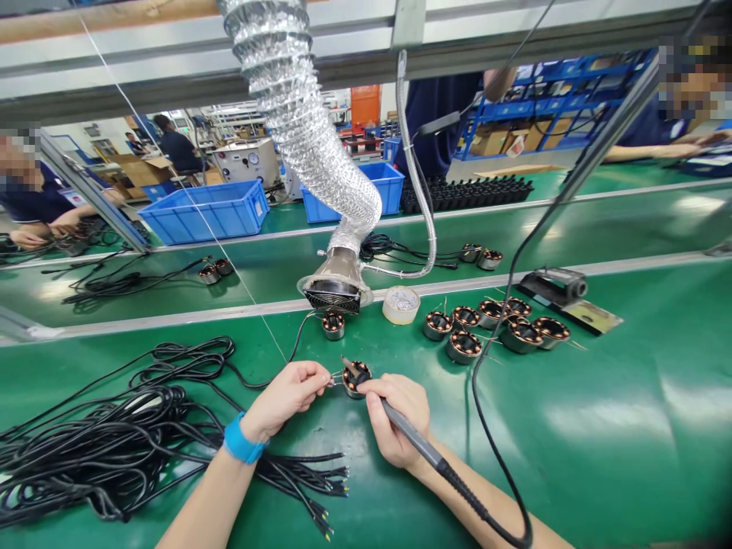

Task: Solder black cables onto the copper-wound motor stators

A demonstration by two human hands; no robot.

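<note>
A small wound motor stator (349, 390), a metal ring with copper coils, sits on the green bench between my hands. My left hand (290, 398), with a blue wristband (243, 440), pinches thin wire (333, 381) at the stator's left side. A thin pale strand (229, 263) runs from the upper left down to behind this hand. Wrapped around a grey soldering iron (416, 440) is my right hand (402, 418); the tip lies over the stator. Whether the tip touches the wire I cannot tell. Another stator (333, 326) stands just behind, below the fume extractor fan (332, 296).
Black cables (154, 435) pile at left, their stripped ends (325, 488) near my left forearm. Several stators (464, 347), a tape roll (401, 305) and an iron stand (563, 293) lie at right. The iron's cord (477, 381) loops beside my right arm. Co-workers sit beyond.
</note>
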